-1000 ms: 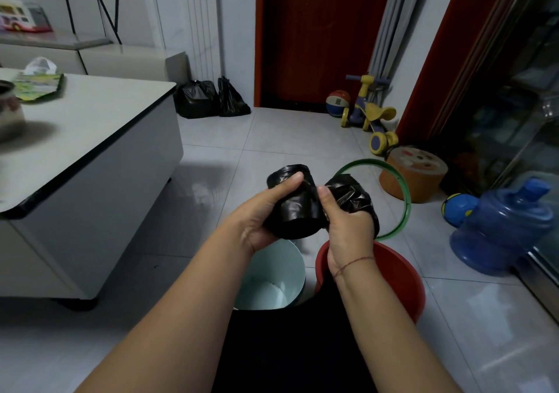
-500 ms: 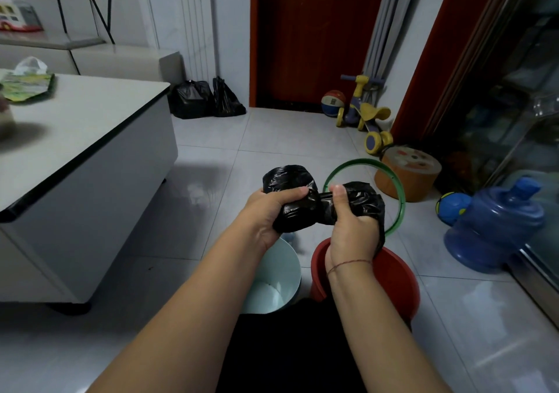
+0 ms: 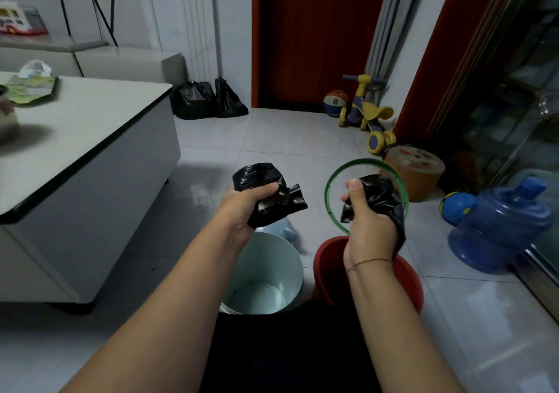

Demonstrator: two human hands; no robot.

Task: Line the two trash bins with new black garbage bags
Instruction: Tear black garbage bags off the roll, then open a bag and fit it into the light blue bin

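My left hand (image 3: 242,208) grips a crumpled roll of black garbage bags (image 3: 266,193) above the pale blue bin (image 3: 281,259), which stands unlined on the floor. My right hand (image 3: 367,232) clutches a separate black garbage bag (image 3: 381,199) over the red bin (image 3: 405,280), also unlined. The two black bundles are apart, with a clear gap between them. A green ring (image 3: 332,177) lies on the tiles behind my right hand.
A white low table (image 3: 90,138) stands at the left. Two filled black bags (image 3: 208,99) sit by the wall near the dark red door. A blue water jug (image 3: 502,226), a round stool (image 3: 414,168), balls and a toy scooter (image 3: 366,111) crowd the right.
The bag stretched between my hands has torn free from the roll. My hands have moved apart, each holding its own black bundle.
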